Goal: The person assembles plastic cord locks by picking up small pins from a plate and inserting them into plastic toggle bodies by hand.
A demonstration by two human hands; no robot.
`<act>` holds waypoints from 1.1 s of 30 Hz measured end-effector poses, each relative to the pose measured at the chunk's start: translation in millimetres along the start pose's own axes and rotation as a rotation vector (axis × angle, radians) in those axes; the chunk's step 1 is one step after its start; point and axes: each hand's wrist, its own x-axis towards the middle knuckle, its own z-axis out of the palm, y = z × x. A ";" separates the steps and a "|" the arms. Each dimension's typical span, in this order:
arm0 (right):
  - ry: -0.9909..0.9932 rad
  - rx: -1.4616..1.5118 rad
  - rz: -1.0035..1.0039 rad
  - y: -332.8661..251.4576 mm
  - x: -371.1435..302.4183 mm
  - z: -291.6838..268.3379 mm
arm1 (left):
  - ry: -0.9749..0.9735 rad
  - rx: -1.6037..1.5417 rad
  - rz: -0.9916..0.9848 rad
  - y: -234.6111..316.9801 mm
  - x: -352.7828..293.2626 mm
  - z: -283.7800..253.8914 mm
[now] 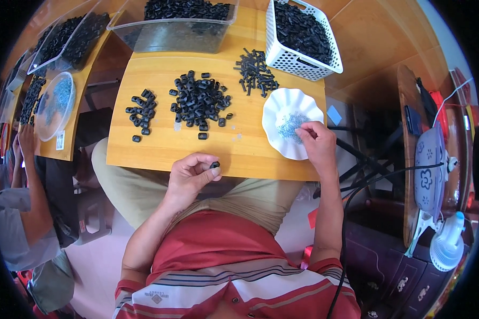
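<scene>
My left hand (189, 178) is closed at the table's front edge, with a small black plastic cap (214, 165) pinched between thumb and fingers. To the right, my right hand (319, 144) reaches over a white scalloped plate (271, 105). Its fingertips are pressed together at a heap of tiny bluish clear pieces (288, 125); whether they grip one is too small to see. A big pile of black caps (197, 101) lies mid-table, and a smaller group of the same caps (142, 109) lies left of it. Black stem-like plastic parts (255, 72) are heaped behind the plate.
A clear bin (170, 37) of black parts and a white perforated basket (303, 58), also full, stand at the back of the wooden table (154, 154). At left, another person's arm (34, 175) works at a second table. A small fan (447, 244) is at right.
</scene>
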 end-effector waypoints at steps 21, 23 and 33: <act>-0.074 0.363 0.158 -4.3 -8.1 5.4 | 0.010 0.036 0.042 -3.4 -1.4 6.2; -0.083 0.419 0.161 -11.2 -11.1 8.7 | 0.019 0.037 0.034 -2.2 -2.9 7.4; -0.389 0.758 0.083 -63.3 -36.1 36.2 | -0.024 0.070 0.092 -6.6 -2.6 15.5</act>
